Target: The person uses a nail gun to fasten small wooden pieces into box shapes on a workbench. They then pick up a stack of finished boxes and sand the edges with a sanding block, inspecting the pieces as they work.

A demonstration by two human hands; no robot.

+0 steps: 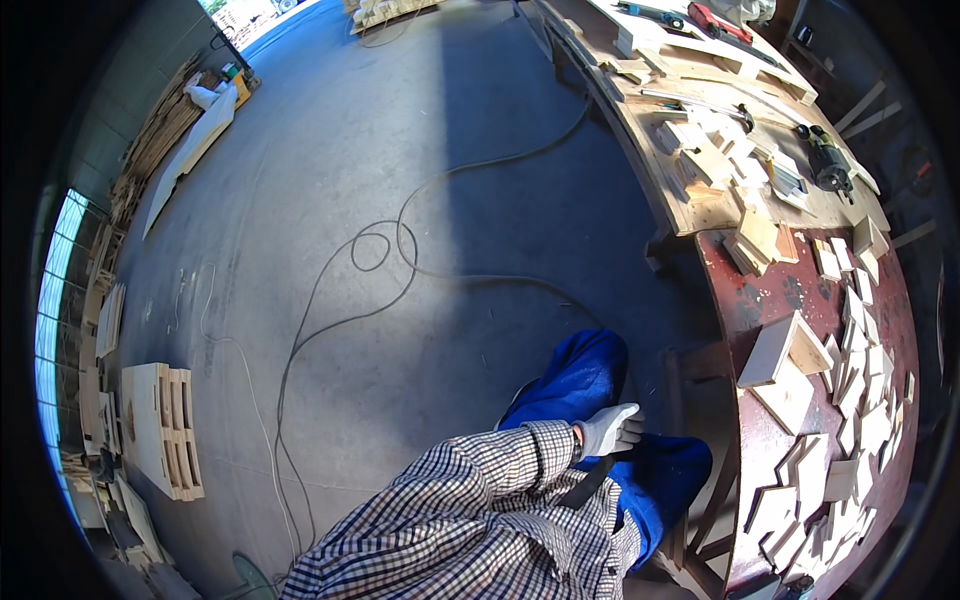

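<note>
My left hand (609, 431), in a pale work glove with a dark band at the wrist, is over my lap between my blue-trousered thighs. Its fingers are curled in; whatever they may hold is hidden. A dark strap-like strip (588, 484) runs just below the hand across my checked shirt. To the right stands a dark red table (745, 300), its edge close by my knee. On it lie many small pale wood offcuts (850, 385) and an angled piece made of joined boards (783, 365). My right hand does not show.
Beyond the red table, a wooden workbench (640, 150) carries blocks, a dark power tool (830, 165) and a red tool (718, 24). A cable (335, 325) loops over the concrete floor. A pallet (160, 430) and stacked boards (160, 150) line the left side.
</note>
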